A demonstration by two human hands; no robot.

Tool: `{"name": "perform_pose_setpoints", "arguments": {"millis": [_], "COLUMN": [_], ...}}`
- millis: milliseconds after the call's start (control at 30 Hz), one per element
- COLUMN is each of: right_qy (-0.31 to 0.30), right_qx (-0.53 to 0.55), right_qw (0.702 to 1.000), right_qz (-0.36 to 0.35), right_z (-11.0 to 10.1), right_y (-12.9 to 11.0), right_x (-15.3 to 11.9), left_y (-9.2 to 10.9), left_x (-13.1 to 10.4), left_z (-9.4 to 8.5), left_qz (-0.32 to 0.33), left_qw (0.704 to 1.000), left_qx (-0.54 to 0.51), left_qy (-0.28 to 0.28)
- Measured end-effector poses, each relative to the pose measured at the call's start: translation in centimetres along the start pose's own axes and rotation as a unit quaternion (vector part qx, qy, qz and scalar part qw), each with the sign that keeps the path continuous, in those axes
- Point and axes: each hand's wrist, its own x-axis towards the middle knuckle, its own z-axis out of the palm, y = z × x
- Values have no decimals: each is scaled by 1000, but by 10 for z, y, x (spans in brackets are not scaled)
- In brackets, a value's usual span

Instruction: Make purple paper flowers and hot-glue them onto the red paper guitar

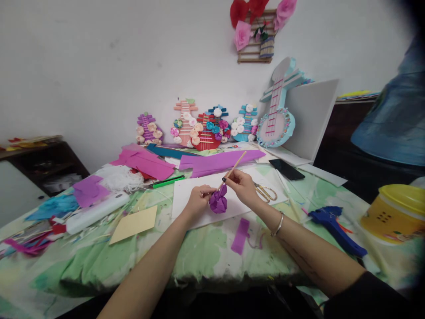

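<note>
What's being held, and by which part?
The right grip holds a wooden stick by its lower half; the left grip seems to pinch crumpled purple paper near its top.

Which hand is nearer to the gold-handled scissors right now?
Right. The right hand, holding the thin wooden stick, is right beside the gold-handled scissors, on their left; the left hand is farther left, at the purple paper flower.
</note>
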Motion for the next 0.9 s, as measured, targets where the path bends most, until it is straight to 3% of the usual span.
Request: {"name": "perform_pose_setpoints", "arguments": {"millis": [333, 900], "right_qy": [2, -18], "right_qx": [6, -19], "right_qw": [1000, 1000], "right_qz": [5, -14], "right_z": [-1, -1], "right_y": [1, -6], "right_x": [1, -3], "left_y": [7, -3], "left_x": [-2, 3], "left_z": [0, -3], "left_qz": [11, -2], "left_qw": [1000, 999], "left_qx": [-6, 11], "left_qy": [-25, 42]}}
